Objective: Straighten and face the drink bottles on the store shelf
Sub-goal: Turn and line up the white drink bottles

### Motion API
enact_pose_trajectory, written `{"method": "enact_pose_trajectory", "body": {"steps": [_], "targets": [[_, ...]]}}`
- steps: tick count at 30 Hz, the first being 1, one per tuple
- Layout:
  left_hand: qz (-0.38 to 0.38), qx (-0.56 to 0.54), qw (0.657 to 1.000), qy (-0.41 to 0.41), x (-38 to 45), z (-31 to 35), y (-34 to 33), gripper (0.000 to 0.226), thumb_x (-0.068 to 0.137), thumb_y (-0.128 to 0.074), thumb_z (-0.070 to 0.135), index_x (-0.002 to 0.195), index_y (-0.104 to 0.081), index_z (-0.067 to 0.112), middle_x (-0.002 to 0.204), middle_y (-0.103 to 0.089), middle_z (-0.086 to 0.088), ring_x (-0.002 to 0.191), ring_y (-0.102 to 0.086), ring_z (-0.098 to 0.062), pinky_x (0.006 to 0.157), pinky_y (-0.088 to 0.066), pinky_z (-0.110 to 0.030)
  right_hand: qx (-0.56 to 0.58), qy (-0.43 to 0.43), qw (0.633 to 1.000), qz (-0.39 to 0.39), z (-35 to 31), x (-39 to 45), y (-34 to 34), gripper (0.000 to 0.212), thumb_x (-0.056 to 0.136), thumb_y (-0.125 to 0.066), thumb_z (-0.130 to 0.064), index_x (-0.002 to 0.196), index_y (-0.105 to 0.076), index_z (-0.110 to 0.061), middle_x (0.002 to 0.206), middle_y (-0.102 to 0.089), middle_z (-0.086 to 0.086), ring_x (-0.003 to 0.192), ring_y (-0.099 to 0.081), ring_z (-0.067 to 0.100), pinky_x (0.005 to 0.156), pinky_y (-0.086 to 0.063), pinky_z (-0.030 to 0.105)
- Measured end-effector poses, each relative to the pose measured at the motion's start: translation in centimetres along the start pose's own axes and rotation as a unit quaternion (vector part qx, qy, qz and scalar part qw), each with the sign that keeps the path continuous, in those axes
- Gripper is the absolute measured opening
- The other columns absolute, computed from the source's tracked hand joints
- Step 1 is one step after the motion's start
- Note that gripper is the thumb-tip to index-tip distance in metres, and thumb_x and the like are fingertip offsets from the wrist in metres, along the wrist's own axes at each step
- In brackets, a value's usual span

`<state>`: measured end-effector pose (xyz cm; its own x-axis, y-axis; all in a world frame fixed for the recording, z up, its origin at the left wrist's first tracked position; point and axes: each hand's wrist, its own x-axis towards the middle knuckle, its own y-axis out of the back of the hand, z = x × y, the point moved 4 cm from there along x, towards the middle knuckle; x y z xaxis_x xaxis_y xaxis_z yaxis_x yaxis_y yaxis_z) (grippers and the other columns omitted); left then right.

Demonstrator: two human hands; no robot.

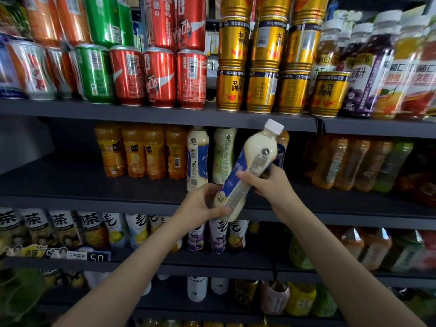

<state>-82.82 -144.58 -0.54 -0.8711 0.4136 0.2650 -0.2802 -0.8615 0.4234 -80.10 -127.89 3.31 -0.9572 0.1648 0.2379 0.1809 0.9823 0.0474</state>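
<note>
Left hand point(204, 204): fingers curled round base of milky bottle point(245, 171), 6 o'clock of frame centre.
Right hand point(266, 182): grasps bottle mid-body, 3 o'clock of left hand.
Bottle: tilted, white cap point(273, 126) toward 1 o'clock, off middle shelf point(141, 201).
Handling advice: rotate label outward, stand upright, keep cap below upper shelf edge point(165, 116).
Open room: gap at 12 o'clock beside two matching bottles point(210, 154); bare shelf at 9 o'clock past orange bottles point(141, 152).
</note>
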Motion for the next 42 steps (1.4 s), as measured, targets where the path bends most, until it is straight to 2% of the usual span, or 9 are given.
{"method": "enact_pose_trajectory", "body": {"steps": [4,10,16,19,24,27,30,37,42], "targets": [[0.075,0.045,0.995,-0.038,-0.3,0.2,-0.2,0.051,0.070,-0.081,0.021,0.112,-0.053,0.019,0.104,-0.059,0.011,0.096,-0.056,0.000,0.079,-0.046,-0.010,-0.003,0.000,1.000,0.018,-0.3,0.0,0.0,0.027,0.072,-0.081,-0.017,0.095,-0.066,-0.016,0.096,-0.073,0.000,0.090,-0.069,0.011,0.074,-0.054,0.025],[-0.082,-0.076,0.993,0.033,0.2,0.8,-0.2,0.044,0.076,-0.076,0.024,0.115,-0.056,0.023,0.108,-0.066,0.007,0.099,-0.063,-0.011,0.079,-0.054,-0.026,0.132,0.011,0.987,-0.093,-1.4,-0.5,0.9,0.049,0.066,-0.073,-0.009,0.112,-0.057,-0.006,0.105,-0.071,0.007,0.100,-0.068,0.021,0.083,-0.056,0.033],[0.144,0.102,0.984,-0.026,0.5,0.8,-0.4,0.061,0.062,-0.086,0.031,0.109,-0.048,0.018,0.107,-0.052,0.005,0.102,-0.049,-0.012,0.085,-0.045,-0.028,0.076,-0.032,0.996,-0.016,0.1,0.3,1.1,0.044,0.077,-0.075,-0.014,0.117,-0.059,-0.005,0.112,-0.069,0.010,0.101,-0.068,0.020,0.082,-0.058,0.034],[0.158,0.176,0.970,-0.056,0.8,0.4,-0.6,0.068,0.061,-0.085,0.035,0.113,-0.048,0.013,0.113,-0.047,0.002,0.108,-0.040,-0.014,0.090,-0.040,-0.030,0.100,-0.041,0.994,-0.001,1.2,0.3,1.6,0.047,0.074,-0.077,-0.010,0.117,-0.059,-0.001,0.109,-0.070,0.011,0.100,-0.068,0.022,0.078,-0.058,0.031],[0.096,0.160,0.979,-0.080,1.7,-0.8,0.0,0.048,0.076,-0.076,0.025,0.115,-0.050,0.012,0.111,-0.051,0.004,0.105,-0.049,-0.010,0.082,-0.037,-0.016,-0.166,0.140,0.976,-0.011,-0.4,0.6,2.6,0.048,0.066,-0.083,-0.009,0.108,-0.061,-0.011,0.103,-0.068,-0.005,0.101,-0.064,0.015,0.086,-0.052,0.027],[0.154,0.099,0.982,-0.039,1.9,-2.7,1.3,0.039,0.080,-0.072,0.016,0.113,-0.052,0.011,0.113,-0.056,-0.001,0.106,-0.053,-0.013,0.088,-0.041,-0.021,-0.301,0.200,0.932,-0.035,-1.1,0.7,2.2,0.065,0.065,-0.085,-0.011,0.123,-0.056,-0.015,0.101,-0.057,-0.021,0.103,-0.053,0.001,0.088,-0.039,0.005],[0.206,0.061,0.977,0.006,2.5,-4.2,2.4,0.040,0.080,-0.072,0.011,0.114,-0.050,0.009,0.113,-0.057,-0.004,0.106,-0.054,-0.017,0.086,-0.041,-0.023,-0.302,0.207,0.930,-0.024,-0.8,1.6,2.3,0.067,0.069,-0.083,-0.011,0.128,-0.052,-0.011,0.105,-0.055,-0.015,0.104,-0.050,0.001,0.087,-0.037,0.001],[0.259,0.022,0.964,0.062,5.8,-4.5,4.0,0.057,0.083,-0.070,0.013,0.130,-0.038,0.006,0.130,-0.051,-0.010,0.121,-0.049,-0.023,0.088,-0.036,-0.022,-0.292,0.159,0.943,-0.020,2.3,6.1,-0.4,0.061,0.072,-0.081,-0.013,0.124,-0.051,-0.002,0.115,-0.063,0.011,0.108,-0.058,0.021,0.093,-0.050,0.038],[0.257,0.038,0.963,0.079,9.0,-5.0,4.7,0.063,0.081,-0.071,0.017,0.132,-0.036,0.005,0.135,-0.048,-0.012,0.126,-0.045,-0.026,0.094,-0.037,-0.028,-0.276,0.134,0.952,0.016,3.6,9.7,-3.4,0.054,0.075,-0.079,-0.018,0.117,-0.051,-0.001,0.116,-0.062,0.014,0.107,-0.060,0.023,0.074,-0.047,0.018]]}}
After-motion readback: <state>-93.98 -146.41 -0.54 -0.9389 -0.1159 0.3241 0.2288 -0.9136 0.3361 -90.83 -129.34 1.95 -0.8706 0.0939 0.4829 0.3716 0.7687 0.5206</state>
